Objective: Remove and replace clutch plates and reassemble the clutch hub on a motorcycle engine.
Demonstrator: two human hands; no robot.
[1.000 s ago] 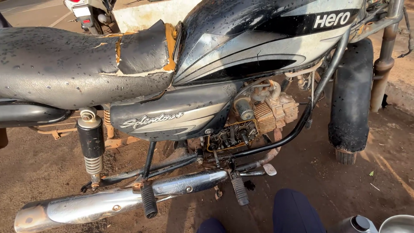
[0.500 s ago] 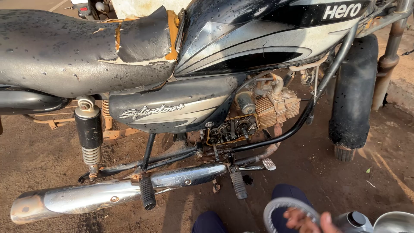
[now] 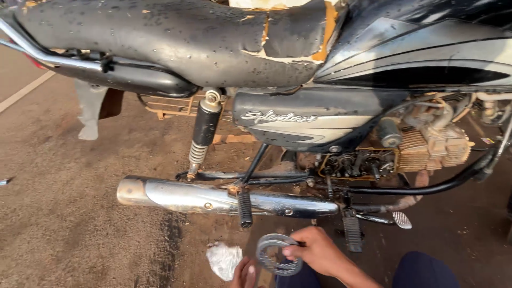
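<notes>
A toothed metal ring (image 3: 277, 255), likely a clutch plate, sits low in the view just below the motorcycle's chrome exhaust pipe (image 3: 213, 196). It is round, so it has no long axis; its flat face tilts up toward the camera. The right hand (image 3: 314, 249) pinches its right rim, its grip closed on it. The left hand (image 3: 244, 273) touches its lower edge from beneath; how its grip stands I cannot tell. A crumpled white rag (image 3: 224, 260) lies on the dirt ground (image 3: 80, 224) just beside them.
</notes>
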